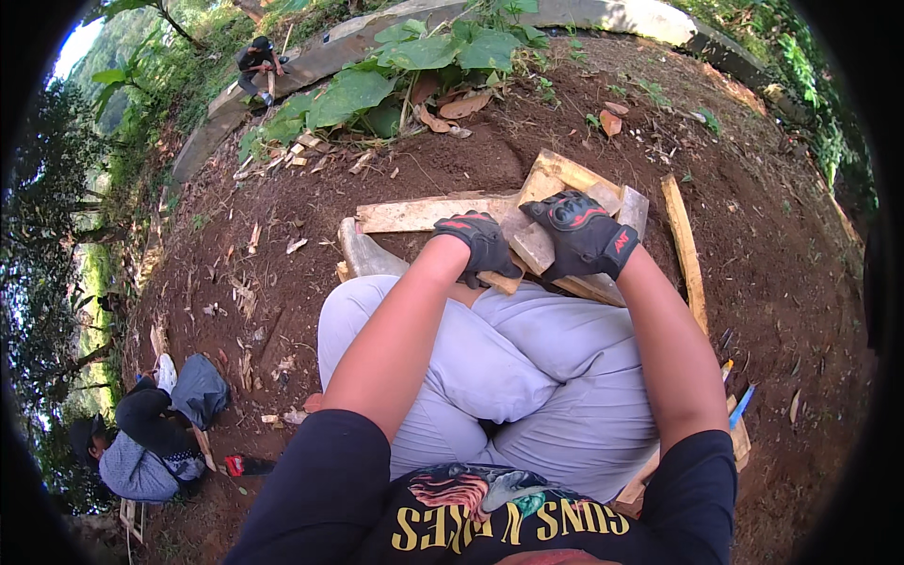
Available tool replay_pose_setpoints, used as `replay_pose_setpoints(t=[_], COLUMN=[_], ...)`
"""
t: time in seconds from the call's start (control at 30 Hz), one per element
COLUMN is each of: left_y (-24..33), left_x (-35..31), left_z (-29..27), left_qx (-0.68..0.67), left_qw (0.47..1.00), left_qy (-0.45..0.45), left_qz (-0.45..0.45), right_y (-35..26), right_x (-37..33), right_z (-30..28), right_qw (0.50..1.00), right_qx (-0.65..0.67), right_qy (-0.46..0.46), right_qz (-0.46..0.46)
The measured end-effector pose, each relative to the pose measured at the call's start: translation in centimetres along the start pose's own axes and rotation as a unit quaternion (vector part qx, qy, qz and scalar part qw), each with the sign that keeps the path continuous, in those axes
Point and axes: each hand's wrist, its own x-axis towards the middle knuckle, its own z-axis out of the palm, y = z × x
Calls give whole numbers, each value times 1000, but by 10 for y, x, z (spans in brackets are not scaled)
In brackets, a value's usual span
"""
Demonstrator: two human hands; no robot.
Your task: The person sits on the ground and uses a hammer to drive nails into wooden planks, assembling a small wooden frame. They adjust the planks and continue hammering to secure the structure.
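Both of my hands wear black gloves with red marks and work close together above my crossed legs. My left hand [478, 245] is closed around a short light-coloured wooden piece [501, 281], whose end sticks out below the fingers. My right hand [579, 234] is bent over a greyish wooden block [533, 249] that lies between the two hands; its fingertips are partly hidden. Under and behind the hands are several cut boards, among them a yellowish board [565, 170] and a greyish board end [634, 209]. A long plank [424, 213] extends leftward from them.
A narrow plank [685, 250] lies on the soil to the right. By my right elbow is a blue-handled tool [742, 405]. Large-leaved plants [414, 66] and wood scraps [306, 146] lie ahead, before a low wall [330, 58]. Two people [259, 68] [151, 452] sit left.
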Motion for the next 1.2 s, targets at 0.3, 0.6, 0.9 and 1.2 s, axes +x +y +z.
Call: replay_pose_setpoints(t=[0.3, 0.6, 0.9, 1.2], left_y=[-32, -40, 7, 15], left_x=[21, 30, 24, 26], left_z=[11, -37, -37, 23], left_qx=[131, 215, 162, 264], left_qw=[991, 962, 965, 952], left_qy=[15, 115, 160, 109], left_qz=[-13, 125, 131, 112], right_y=[-16, -46, -14, 65], right_x=[8, 4, -137, -334], right_z=[20, -9, -79, 66], right_qw=[995, 990, 884, 659], right_qx=[-88, -71, 43, 169], right_qy=[-44, 112, 212, 267], right_qz=[-23, 48, 415, 682])
